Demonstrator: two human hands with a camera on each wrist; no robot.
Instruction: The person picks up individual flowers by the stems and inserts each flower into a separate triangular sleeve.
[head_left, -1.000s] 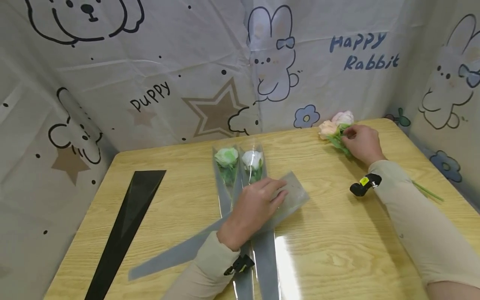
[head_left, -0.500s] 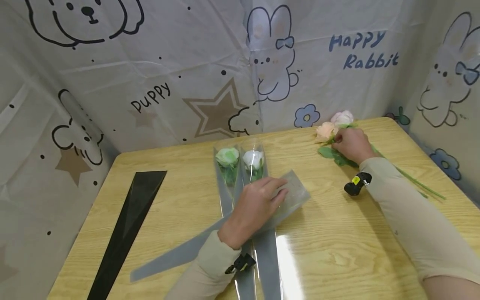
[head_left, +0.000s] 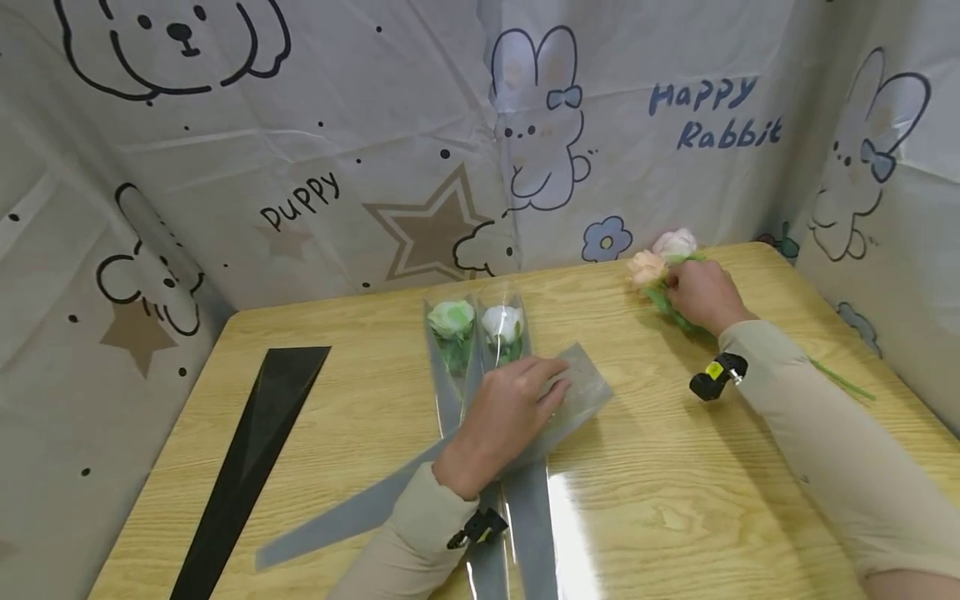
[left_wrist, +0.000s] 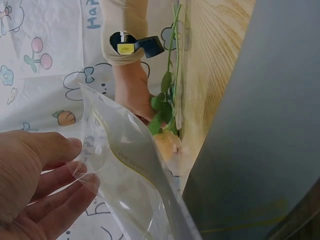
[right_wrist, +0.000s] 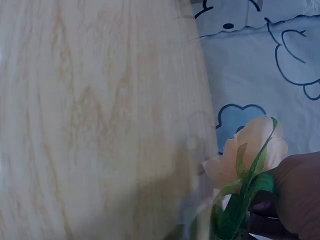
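Peach flower point(head_left: 647, 269) lies just beside the pink flower point(head_left: 675, 243) at the far right of the table point(head_left: 637, 500), where the right hand point(head_left: 708, 293) pinches it among the leaves under its bloom, though my right wrist feed is too dim to show exactly where the fingertips meet. I would favour the stem over the petals and ease it clear of its neighbour. With the left hand point(head_left: 502, 417) pinching the film of the clear grey-backed sleeve point(head_left: 588, 387) across two filled sleeves point(head_left: 534, 517), I'd want its mouth parted and unwrinkled.
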